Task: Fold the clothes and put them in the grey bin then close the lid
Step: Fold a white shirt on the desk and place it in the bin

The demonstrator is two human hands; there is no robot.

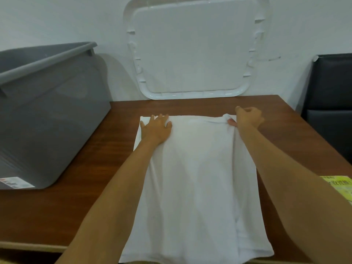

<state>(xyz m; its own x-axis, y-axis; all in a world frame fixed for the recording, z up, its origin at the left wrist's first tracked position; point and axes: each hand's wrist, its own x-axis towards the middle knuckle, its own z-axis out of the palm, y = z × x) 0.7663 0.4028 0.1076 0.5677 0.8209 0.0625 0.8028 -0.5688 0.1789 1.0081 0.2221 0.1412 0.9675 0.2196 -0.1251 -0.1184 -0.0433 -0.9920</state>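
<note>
Brown wooden desk point(95, 168) in front of me. A white garment point(194, 178) lies flat down its middle, running from the far part to the near edge. A grey bin point(47, 121) stands on the left side, apart from the garment. A white lid point(190, 50) leans against the wall at the far edge. A yellow printed sheet point(341, 184) lies at the right edge, partly out of view.

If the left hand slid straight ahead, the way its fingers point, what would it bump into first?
The left hand lies flat on the white garment. Ahead is bare table, then probably the lower rim of the white lid leaning on the wall; depth is unclear.
</note>
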